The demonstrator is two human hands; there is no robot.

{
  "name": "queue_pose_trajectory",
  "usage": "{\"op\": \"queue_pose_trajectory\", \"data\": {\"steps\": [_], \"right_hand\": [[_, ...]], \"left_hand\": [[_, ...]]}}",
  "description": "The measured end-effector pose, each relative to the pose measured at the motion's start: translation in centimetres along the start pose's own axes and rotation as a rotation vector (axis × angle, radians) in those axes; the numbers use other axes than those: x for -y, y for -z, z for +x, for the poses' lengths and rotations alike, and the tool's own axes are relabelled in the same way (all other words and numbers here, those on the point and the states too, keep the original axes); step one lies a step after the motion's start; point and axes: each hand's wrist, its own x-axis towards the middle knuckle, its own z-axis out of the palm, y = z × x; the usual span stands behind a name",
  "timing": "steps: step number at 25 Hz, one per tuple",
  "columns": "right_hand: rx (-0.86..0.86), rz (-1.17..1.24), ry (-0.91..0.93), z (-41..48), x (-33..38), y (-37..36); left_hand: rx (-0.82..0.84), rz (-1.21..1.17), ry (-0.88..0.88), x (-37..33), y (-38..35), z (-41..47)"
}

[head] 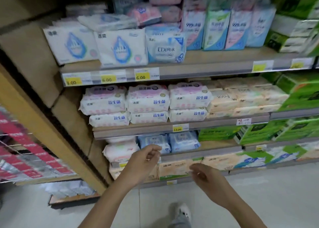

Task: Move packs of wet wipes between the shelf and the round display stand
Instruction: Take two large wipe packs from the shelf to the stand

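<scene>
Both hands were held out in front of the shelf [207, 70], apart from each other and holding nothing. The left hand [146, 160] was raised a little higher, its fingers loosely curled with the thumb near the fingertips. The right hand [205, 176] hung lower, its fingers bent and slack. Motion blur softened both.

Just above and behind the left hand, two blue packs of wet wipes [172, 142] lay side by side on a lower shelf board. Pale pink packs [120, 150] sat beside them, further to the left of that hand. Directly behind both hands, on the lowest board, stood peach-coloured packs [174, 169].

Higher above the hands, white packs with pink print [147, 103] were stacked two high in three columns. On the board above those stood white packs with a blue drop [120, 48] and one blue-and-white pack [165, 50]. Yellow price tags [142, 76] ran along the board edges.

Up and to the right of the right hand, green packs [296, 93] filled the far end of the shelves. Far to the left of the left hand, red packs [25, 150] sat in a wire rack. Below the hands lay the pale floor [267, 202] and one shoe [183, 212].
</scene>
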Motion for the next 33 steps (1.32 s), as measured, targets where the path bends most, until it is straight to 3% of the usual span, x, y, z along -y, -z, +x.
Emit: {"op": "queue_pose_trajectory", "data": {"steps": [5,9,13,17,21,27,33], "right_hand": [[-0.164,0.005,0.241,9.9,4.5,10.9],[-0.338,0.130,0.477,14.9,9.2,17.6],[-0.436,0.307,0.587,19.2,12.8,20.5],[-0.463,0.245,0.664,21.9,15.2,20.0],[-0.399,0.203,0.625,24.2,16.1,18.6],[-0.296,0.463,0.611,24.8,16.7,17.0],[-0.321,0.425,0.586,24.9,17.0,17.1]], "left_hand": [[-0.129,-0.135,-0.122,-6.8,0.9,8.1],[-0.430,-0.159,-0.316,-12.1,3.9,11.9],[-0.728,-0.011,-0.458,-14.6,8.1,14.3],[-0.933,0.177,-0.480,-14.2,12.4,15.7],[-1.127,0.247,-0.334,-12.0,14.7,16.7],[-1.062,0.016,-0.209,-10.5,15.9,17.3],[-0.965,-0.155,-0.184,-11.4,17.1,17.4]]}}
